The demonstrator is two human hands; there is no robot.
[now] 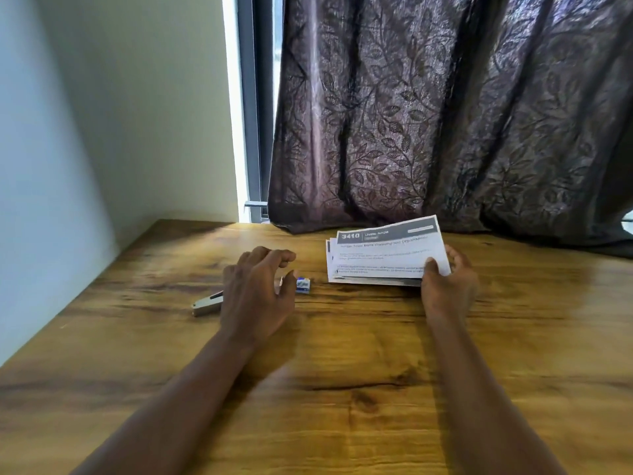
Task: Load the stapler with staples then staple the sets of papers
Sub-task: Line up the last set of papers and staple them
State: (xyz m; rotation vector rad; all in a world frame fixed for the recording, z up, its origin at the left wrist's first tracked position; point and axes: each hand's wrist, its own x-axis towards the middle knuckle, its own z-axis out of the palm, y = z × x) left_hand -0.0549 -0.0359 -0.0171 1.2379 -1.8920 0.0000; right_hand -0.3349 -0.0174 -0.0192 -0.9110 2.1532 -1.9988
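the shiny metal stapler (205,305) lies flat on the wooden table (342,371), long side slanting from near-left to far-right. the left hand (255,293) covers its middle, fingers loose and apart. just beside it sits 1 small staple box (303,285). the right hand (448,286) pinches a stack of printed papers (383,255), thumb on top.

The top sheet of the stack of papers (383,255), near the far edge of the table (342,389), bears "3410" in white on its dark header band. The smaller words beside it, the lines below and the staple box (303,284) label are too blurred to read.
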